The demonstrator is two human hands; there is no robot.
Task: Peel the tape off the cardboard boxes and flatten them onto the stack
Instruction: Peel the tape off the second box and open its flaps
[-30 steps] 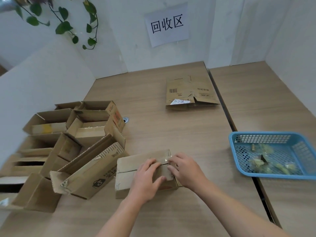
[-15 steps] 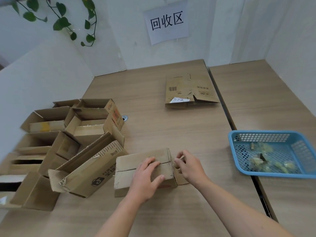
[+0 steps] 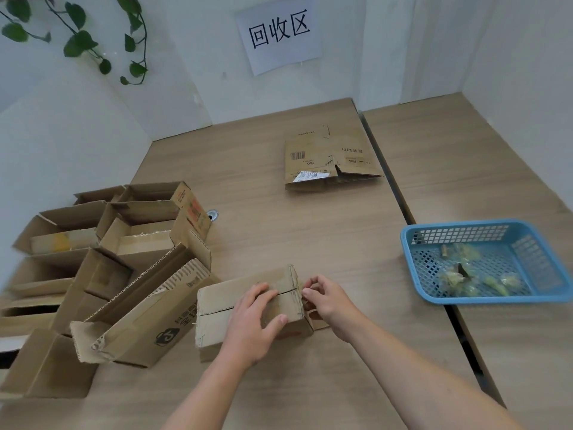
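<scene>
While the left hand [image 3: 254, 318] presses flat on the closed box [image 3: 217, 308], the right hand's [image 3: 328, 302] pinched fingertips hide any tape.

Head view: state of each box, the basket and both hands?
Closed box: flaps shut, upright on table.
Left hand: pressed flat on the closed box's top.
Right hand: fingers pinching at the box's right end.
Flattened box: collapsed, lying far on table.
Open boxes: flaps open, clustered at left.
Blue basket: upright, holds crumpled tape scraps.
</scene>
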